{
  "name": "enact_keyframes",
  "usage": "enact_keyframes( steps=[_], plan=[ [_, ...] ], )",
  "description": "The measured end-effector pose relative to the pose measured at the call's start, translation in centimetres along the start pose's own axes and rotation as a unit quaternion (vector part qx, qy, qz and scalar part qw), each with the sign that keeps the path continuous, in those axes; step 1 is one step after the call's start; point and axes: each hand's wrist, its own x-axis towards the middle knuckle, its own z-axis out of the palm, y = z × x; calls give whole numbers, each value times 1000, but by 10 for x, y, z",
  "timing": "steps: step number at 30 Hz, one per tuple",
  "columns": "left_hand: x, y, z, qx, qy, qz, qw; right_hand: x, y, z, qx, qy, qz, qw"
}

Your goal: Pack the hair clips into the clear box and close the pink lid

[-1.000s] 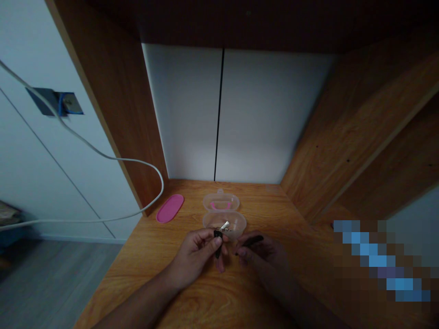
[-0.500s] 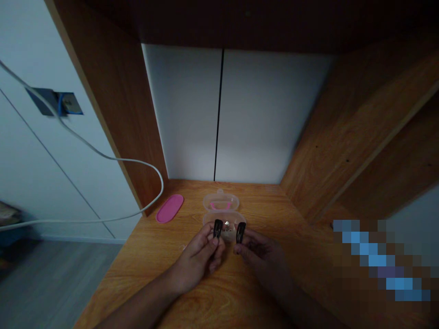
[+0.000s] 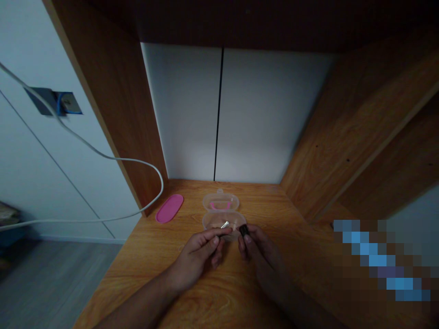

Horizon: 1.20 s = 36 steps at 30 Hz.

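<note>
A small clear plastic case lies opened on the wooden desk, its lid half holding something pink and its near half holding small items, one of them silvery. My left hand is pinched closed just in front of the case, its fingertips at the near rim; the dark clip it holds barely shows. My right hand is closed on a small dark hair clip at the case's right edge.
A pink oval lid lies at the desk's back left. A white cable loops in from the left wall past a blue wall plate. Wooden side panels enclose the desk; a white back wall stands behind.
Both hands held dark clips upright half a second ago. Now both hands have tipped forward and lowered the clips toward the near half of the case.
</note>
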Motion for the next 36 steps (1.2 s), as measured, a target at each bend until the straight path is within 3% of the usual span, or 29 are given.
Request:
enact_keyframes(
  steps=[12,21,28,32,36],
  plan=[
    [-5,16,10,-23,14,-14,1000,4,2,-9,15,44,-76,996],
    [-3,14,10,-38,15,-9,999,8,6,-8,82,90,35,992],
    [-2,17,13,-10,66,1,998,10,4,-7,155,85,40,983],
    [-2,18,13,45,111,34,992,9,8,-6,151,76,51,984],
    [-2,17,12,53,121,20,991,6,9,-3,119,59,87,987]
  ],
)
